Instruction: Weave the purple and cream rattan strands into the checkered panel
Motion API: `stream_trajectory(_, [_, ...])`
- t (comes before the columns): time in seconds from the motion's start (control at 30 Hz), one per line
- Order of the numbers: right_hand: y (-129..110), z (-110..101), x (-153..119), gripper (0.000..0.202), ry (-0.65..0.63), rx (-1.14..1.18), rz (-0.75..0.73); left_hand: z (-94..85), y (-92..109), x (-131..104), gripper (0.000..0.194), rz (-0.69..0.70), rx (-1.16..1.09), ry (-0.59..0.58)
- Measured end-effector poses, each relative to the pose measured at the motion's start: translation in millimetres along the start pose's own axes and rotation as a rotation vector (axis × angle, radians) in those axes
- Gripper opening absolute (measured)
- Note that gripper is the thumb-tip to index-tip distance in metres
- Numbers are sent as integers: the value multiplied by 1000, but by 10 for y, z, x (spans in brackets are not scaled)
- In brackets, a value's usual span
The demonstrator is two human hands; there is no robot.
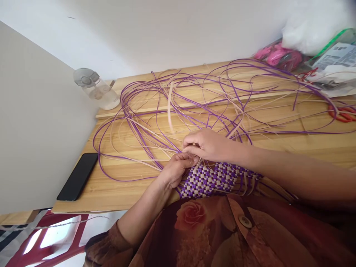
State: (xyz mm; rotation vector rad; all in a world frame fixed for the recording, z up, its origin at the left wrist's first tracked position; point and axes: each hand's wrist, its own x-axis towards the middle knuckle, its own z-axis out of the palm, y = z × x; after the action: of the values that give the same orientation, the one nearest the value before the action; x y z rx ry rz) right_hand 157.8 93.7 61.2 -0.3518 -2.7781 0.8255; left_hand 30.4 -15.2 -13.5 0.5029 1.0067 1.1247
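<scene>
A woven piece [205,180] in purple and beige checks lies at the table's front edge, against my shirt. My left hand [178,168] is closed on its left upper edge, thumb and fingers pinched together. Just above, my right hand [204,145] is closed in a pinch at the same edge, its fingertips on a thin weaving strip close to the left thumb. The exact strip is partly hidden by the fingers. Long purple strips [143,142] and beige strips fan out from the weave over the table. One beige strip [169,107] stands up, blurred, beyond my hands.
A black phone [78,177] lies at the table's left edge. Behind it stands a clear bottle [104,94] with a grey lid. Red-handled scissors [345,114], a pink bundle [278,55] and a white plastic bag [303,31] are at the right. A wall closes off the back.
</scene>
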Motion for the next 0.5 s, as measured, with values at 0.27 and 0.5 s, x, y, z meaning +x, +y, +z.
stream_trajectory(0.27, [-107,262,-637,17,180,-237,-189,13,46,0,25,-64,-9,25])
stream_trajectory(0.5, [-116,489,-679,14,286,-308,-203,23,34,10,26,-51,-26,42])
